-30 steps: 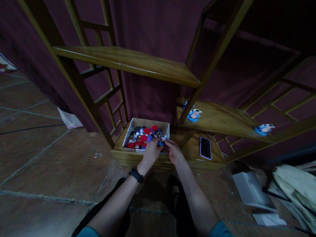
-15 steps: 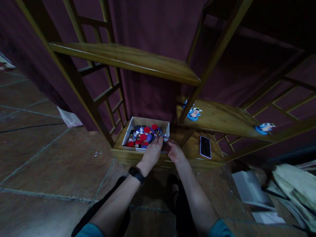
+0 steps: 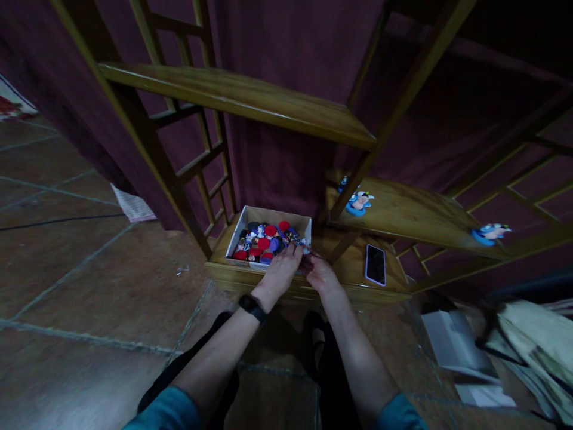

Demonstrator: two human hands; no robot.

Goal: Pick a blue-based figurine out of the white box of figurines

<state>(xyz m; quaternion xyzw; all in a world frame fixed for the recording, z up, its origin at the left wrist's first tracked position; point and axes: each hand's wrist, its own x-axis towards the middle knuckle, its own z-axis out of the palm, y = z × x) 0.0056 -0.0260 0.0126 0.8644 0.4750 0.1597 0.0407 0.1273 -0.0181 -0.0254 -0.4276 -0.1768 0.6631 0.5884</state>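
An open white cardboard box (image 3: pixel 280 215) stands on the low wooden shelf, filled with small figurines (image 3: pixel 263 243) that have red, purple and dark round bases. At its front right corner my left hand (image 3: pixel 283 266) reaches over the rim, fingers bent and closed. My right hand (image 3: pixel 320 272) meets it from the right, its fingers curled beside the corner. Both sets of fingertips come together around something small and pale, too dim and covered to make out.
To the right, a phone (image 3: pixel 375 264) lies on the low wooden shelf (image 3: pixel 347 263). Blue-based pig figurines (image 3: pixel 358 203) stand on the middle shelf (image 3: pixel 403 209), another (image 3: pixel 490 233) at its right end. An upper shelf (image 3: pixel 237 98) overhangs the box. A pale bag (image 3: pixel 537 334) rests on the floor at right.
The view has shifted slightly, so the shelves and box sit a little further right and higher. Both hands stay together at the box's front right corner.
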